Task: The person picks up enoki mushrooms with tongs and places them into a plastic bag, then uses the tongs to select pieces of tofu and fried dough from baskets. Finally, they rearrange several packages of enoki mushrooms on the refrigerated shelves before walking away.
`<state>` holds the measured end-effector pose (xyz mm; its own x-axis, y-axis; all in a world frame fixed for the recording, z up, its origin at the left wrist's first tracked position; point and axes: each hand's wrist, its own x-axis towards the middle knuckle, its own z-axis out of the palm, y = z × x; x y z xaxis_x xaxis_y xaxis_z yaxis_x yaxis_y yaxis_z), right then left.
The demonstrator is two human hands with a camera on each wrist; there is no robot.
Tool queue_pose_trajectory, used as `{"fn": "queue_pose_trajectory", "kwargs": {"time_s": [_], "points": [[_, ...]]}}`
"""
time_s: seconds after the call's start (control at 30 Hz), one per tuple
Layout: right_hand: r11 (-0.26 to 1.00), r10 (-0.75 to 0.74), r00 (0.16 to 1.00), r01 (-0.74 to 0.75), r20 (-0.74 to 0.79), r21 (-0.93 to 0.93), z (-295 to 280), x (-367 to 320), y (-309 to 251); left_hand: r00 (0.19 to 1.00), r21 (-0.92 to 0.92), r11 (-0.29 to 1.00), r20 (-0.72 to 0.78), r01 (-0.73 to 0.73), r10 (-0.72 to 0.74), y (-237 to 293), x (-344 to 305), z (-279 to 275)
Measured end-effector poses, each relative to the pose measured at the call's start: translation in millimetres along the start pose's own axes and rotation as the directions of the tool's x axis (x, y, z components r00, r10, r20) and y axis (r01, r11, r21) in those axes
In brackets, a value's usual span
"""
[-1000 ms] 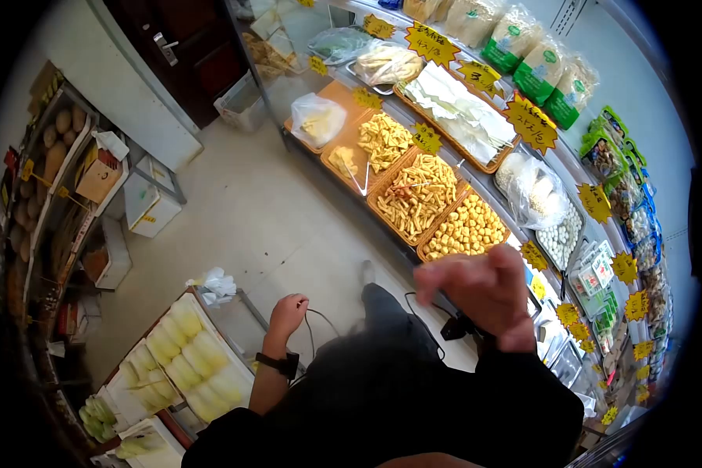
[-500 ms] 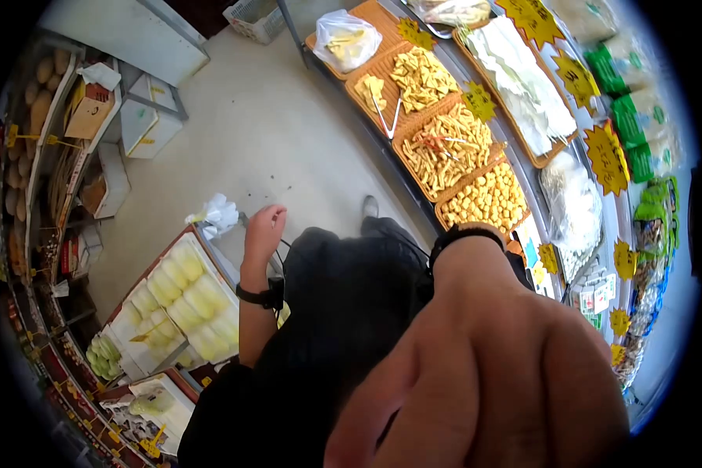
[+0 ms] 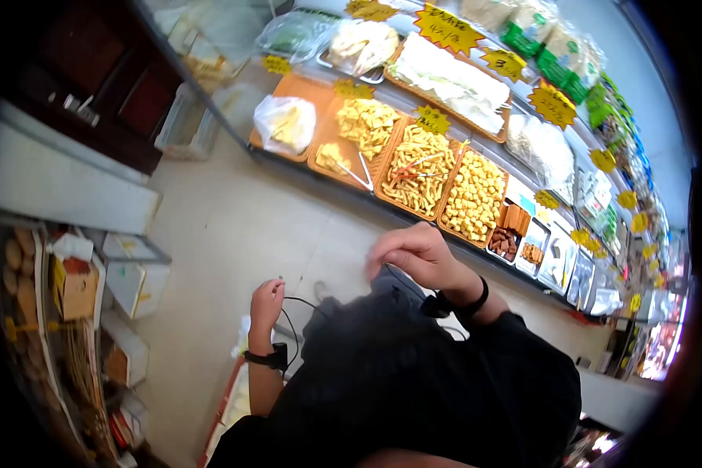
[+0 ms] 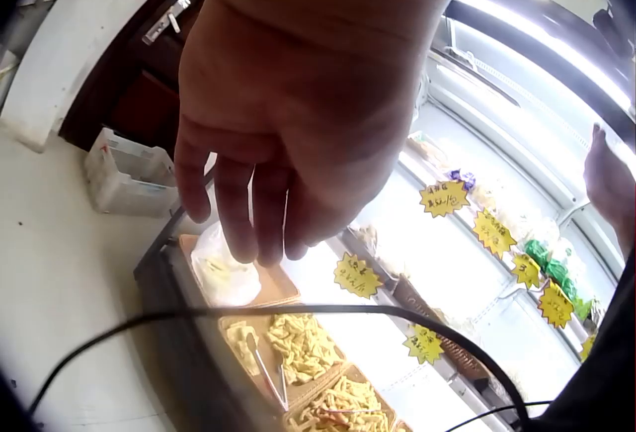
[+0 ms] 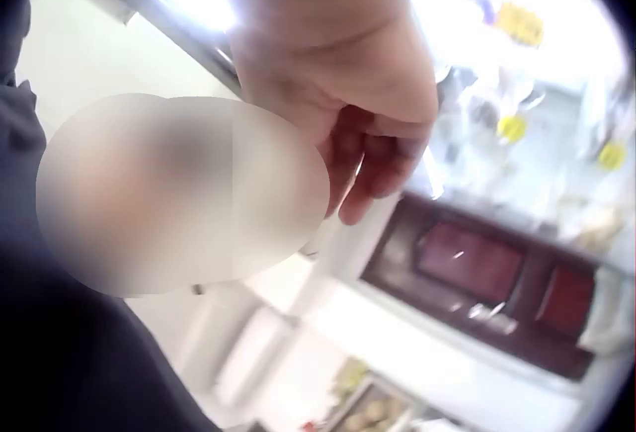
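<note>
My left hand [image 3: 267, 304] hangs at my side above the floor, wearing a black wrist strap. In the left wrist view its fingers [image 4: 234, 215] droop loosely, with nothing held. My right hand [image 3: 415, 253] is in front of my body, its fingers bent loosely and nothing in them. Closest to it on the counter are a basket of small golden puffs [image 3: 473, 195] and a basket of fried strips [image 3: 419, 168]. White-tipped tongs [image 3: 359, 178] lie on the basket of flat fried pieces [image 3: 365, 125].
A lit display counter runs along the right, with a white plastic bag [image 3: 285, 125], a tray of white sheets [image 3: 452, 78] and yellow price tags [image 3: 448, 30]. Shelves with root vegetables [image 3: 23, 269] and white boxes [image 3: 136, 285] stand left. A dark door [image 3: 78, 86] is behind. Thin cables [image 3: 290, 335] hang by my hands.
My right hand, raised close to the head camera half a second ago, has dropped to waist height. The head view has turned, showing more of the counter's far trays. My left hand stays hanging.
</note>
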<state>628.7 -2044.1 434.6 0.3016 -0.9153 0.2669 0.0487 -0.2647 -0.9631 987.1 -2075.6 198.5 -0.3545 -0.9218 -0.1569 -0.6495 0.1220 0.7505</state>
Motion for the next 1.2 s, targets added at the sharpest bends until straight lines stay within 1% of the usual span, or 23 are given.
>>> {"fn": "queue_pose_trajectory", "kwargs": {"time_s": [0.03, 0.07, 0.1, 0.13, 0.17, 0.2, 0.27, 0.3, 0.37, 0.47, 0.57, 0.6, 0.67, 0.7, 0.73, 0.83, 0.87, 0.97, 1.0, 1.03, 1.1, 1.13, 1.2], "points": [[0.98, 0.037, 0.991, -0.062, -0.131, -0.187, 4.6, -14.9, 13.2, 0.999, 0.006, 1.0, 0.023, -0.023, 0.023, -9.3, 9.0, -10.4], [0.963, 0.093, 0.948, -0.163, -0.304, -0.216, 8.8, -33.0, 28.0, 0.998, 0.017, 0.999, 0.044, -0.04, 0.039, -16.7, 18.1, -20.5], [0.94, 0.134, 0.879, -0.259, -0.457, -0.222, 10.4, -49.5, 41.0, 0.993, 0.035, 0.993, 0.049, -0.109, 0.107, -21.8, 28.9, -25.8], [0.932, 0.109, 0.824, -0.28, -0.556, -0.232, 10.9, -63.6, 49.6, 0.984, 0.058, 0.983, 0.049, -0.176, 0.173, -25.4, 41.3, -29.6], [0.923, 0.09, 0.751, -0.309, -0.654, -0.227, 13.0, -79.4, 56.5, 0.97, 0.083, 0.968, 0.062, -0.239, 0.234, -26.6, 48.4, -35.2], [0.922, 0.083, 0.694, -0.326, -0.716, -0.209, 14.8, -95.0, 62.3, 0.965, 0.088, 0.963, 0.083, -0.255, 0.248, -23.1, 54.7, -39.9], [0.911, 0.047, 0.549, -0.366, -0.834, -0.189, 20.4, -120.8, 72.1, 0.943, 0.084, 0.946, 0.144, -0.314, 0.3, -6.9, 77.7, -38.4], [0.915, 0.13, 0.446, -0.398, -0.885, -0.066, 26.0, -134.5, 70.4, 0.94, 0.077, 0.949, 0.179, -0.307, 0.29, 4.4, 84.9, -36.6], [0.941, 0.243, 0.345, -0.312, -0.907, 0.133, 36.5, -155.8, 56.4, 0.929, 0.065, 0.952, 0.25, -0.299, 0.275, 35.6, 97.9, -29.8], [0.925, 0.25, 0.241, -0.344, -0.938, 0.158, 43.4, -193.7, 51.8, 0.896, 0.12, 0.922, 0.312, -0.367, 0.316, 64.3, 109.1, -3.8], [0.961, 0.134, 0.153, -0.261, -0.979, 0.091, 49.8, -236.9, 57.2, 0.812, 0.007, 0.866, 0.353, -0.499, 0.465, 82.7, 109.6, 33.4], [0.954, 0.124, 0.101, -0.286, -0.987, 0.091, 53.8, -247.5, 53.9, 0.78, 0.004, 0.844, 0.384, -0.536, 0.494, 91.0, 106.7, 43.6], [0.95, 0.078, 0.058, -0.307, -0.995, 0.056, 63.4, -271.6, 46.0, 0.713, -0.006, 0.796, 0.44, -0.605, 0.546, 111.1, 97.6, 65.3], [0.946, 0.059, 0.036, -0.322, -0.998, 0.045, 67.9, -285.0, 41.5, 0.699, -0.028, 0.788, 0.444, -0.615, 0.561, 119.7, 92.1, 78.6], [0.952, 0.042, -0.005, -0.302, -0.999, 0.042, 70.8, -298.9, 39.5, 0.686, -0.048, 0.781, 0.447, -0.623, 0.574, 127.7, 85.5, 91.7], [0.92, -0.004, -0.035, -0.392, -0.999, 0.01, 77.2, -347.8, 32.2, 0.63, -0.089, 0.747, 0.477, -0.659, 0.613, 155.5, 60.2, 129.5], [0.929, -0.006, -0.048, -0.369, -0.999, 0.012, 76.4, -363.7, 30.7, 0.611, -0.095, 0.733, 0.486, -0.674, 0.625, 168.2, 52.9, 140.7], [0.96, -0.002, -0.099, -0.278, -0.995, 0.025, 74.7, -409.9, 28.9, 0.584, -0.215, 0.779, 0.553, -0.589, 0.594, 211.8, 14.8, 179.6], [0.972, -0.002, -0.122, -0.235, -0.993, 0.027, 68.0, -420.5, 29.5, 0.554, -0.257, 0.823, 0.635, -0.507, 0.539, 229.9, -1.4, 195.4], [0.981, 0.0, -0.146, -0.193, -0.989, 0.028, 60.7, -430.1, 28.0, 0.509, -0.288, 0.862, 0.712, -0.417, 0.484, 248.6, -20.4, 213.5], [0.985, -0.06, -0.128, -0.167, -0.99, -0.038, 36.9, -435.2, 19.6, 0.255, -0.413, 0.871, 0.841, -0.266, 0.477, 285.6, -64.5, 254.4], [0.986, -0.091, -0.119, -0.152, -0.989, -0.073, 21.9, -434.4, 13.9, 0.137, -0.467, 0.863, 0.858, -0.195, 0.495, 305.6, -93.2, 271.5], [0.986, -0.136, -0.071, -0.107, -0.988, -0.128, -2.1, -431.2, -7.2, -0.098, -0.518, 0.853, 0.854, -0.066, 0.511, 341.3, -147.1, 298.2]]}}
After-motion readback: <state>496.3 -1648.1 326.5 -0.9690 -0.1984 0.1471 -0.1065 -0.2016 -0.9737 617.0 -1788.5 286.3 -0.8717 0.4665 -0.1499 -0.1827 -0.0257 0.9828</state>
